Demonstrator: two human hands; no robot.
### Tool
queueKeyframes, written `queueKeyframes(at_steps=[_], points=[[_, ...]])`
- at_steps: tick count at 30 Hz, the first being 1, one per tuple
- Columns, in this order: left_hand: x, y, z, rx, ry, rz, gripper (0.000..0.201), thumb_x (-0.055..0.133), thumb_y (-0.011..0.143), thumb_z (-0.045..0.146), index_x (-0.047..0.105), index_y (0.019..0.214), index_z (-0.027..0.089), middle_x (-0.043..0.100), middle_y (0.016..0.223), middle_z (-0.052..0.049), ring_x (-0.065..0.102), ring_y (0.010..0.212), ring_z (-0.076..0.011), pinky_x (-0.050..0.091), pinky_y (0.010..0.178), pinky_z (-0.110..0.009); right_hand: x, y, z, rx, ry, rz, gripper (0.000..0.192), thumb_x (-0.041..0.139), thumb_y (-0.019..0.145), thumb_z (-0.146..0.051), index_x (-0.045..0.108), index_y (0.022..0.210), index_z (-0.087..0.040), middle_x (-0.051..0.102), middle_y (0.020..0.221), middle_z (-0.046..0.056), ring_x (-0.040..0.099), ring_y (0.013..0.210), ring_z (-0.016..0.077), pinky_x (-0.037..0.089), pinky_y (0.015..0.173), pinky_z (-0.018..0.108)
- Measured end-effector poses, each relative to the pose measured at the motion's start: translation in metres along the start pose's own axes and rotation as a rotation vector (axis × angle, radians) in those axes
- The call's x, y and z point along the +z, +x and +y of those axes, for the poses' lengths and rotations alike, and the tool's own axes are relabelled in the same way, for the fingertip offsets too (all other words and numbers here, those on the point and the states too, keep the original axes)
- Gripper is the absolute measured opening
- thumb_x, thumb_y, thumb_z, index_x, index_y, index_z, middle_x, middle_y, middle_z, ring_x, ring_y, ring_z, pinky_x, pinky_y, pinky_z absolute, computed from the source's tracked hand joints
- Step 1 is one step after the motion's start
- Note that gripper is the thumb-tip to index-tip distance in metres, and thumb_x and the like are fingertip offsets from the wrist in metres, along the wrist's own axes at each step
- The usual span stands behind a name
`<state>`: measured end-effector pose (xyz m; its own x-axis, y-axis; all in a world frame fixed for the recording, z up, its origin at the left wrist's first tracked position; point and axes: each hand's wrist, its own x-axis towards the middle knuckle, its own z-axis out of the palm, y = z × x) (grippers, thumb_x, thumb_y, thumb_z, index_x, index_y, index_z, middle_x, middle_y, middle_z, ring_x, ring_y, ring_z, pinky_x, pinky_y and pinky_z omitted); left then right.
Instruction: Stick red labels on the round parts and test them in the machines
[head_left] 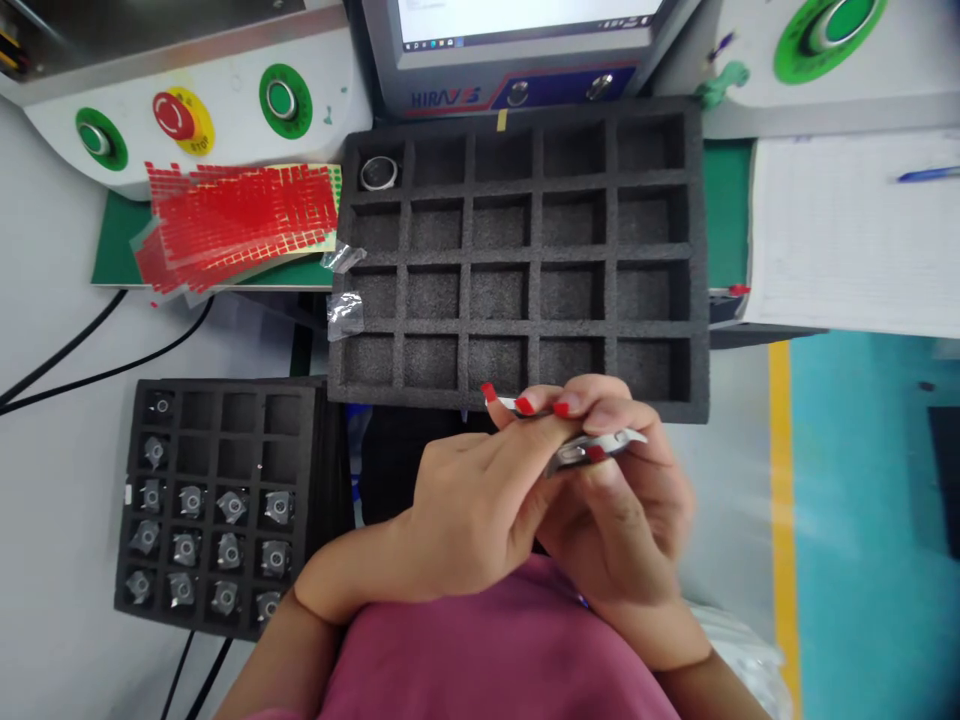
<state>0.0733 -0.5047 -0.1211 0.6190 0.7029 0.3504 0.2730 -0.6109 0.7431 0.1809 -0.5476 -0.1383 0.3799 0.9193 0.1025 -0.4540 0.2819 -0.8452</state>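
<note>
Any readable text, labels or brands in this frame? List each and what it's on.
"HIRA...": blue and red brand lettering on the monitor bezel; the last characters are unclear.
"STOP": apparently, on the yellow ring around the red emergency button; small and blurred, not certain.
Monitor screen: lines of text and taskbar icons, too small to read.
Notebook sheet: ruled entries, too faint to read.
Red sticker sheets: no legible print.

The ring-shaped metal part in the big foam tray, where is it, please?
In the head view, the metal ring sits in the top-left compartment of the large foam tray, beside the red sticker sheets.
</note>
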Motion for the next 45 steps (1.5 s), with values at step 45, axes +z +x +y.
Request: queueKeyframes(at_steps=[45], points=[[-0.020,0.071,-0.028,0.173,-0.038,-0.034,0.013,0.074,0.086,0.024,0.071,0.095,0.015,0.073,0.096,-0.007,0.070,0.089,-0.0170,0.057,0.081,-0.029,-0.034,0.027,-0.004,-0.266,-0.237,0.154,0.030,0.067,0.082,0.006,0.062,0.095,-0.020,0.064,0.084,-0.003,0.063,0.080,0.0084,0.053,0.073,0.018]])
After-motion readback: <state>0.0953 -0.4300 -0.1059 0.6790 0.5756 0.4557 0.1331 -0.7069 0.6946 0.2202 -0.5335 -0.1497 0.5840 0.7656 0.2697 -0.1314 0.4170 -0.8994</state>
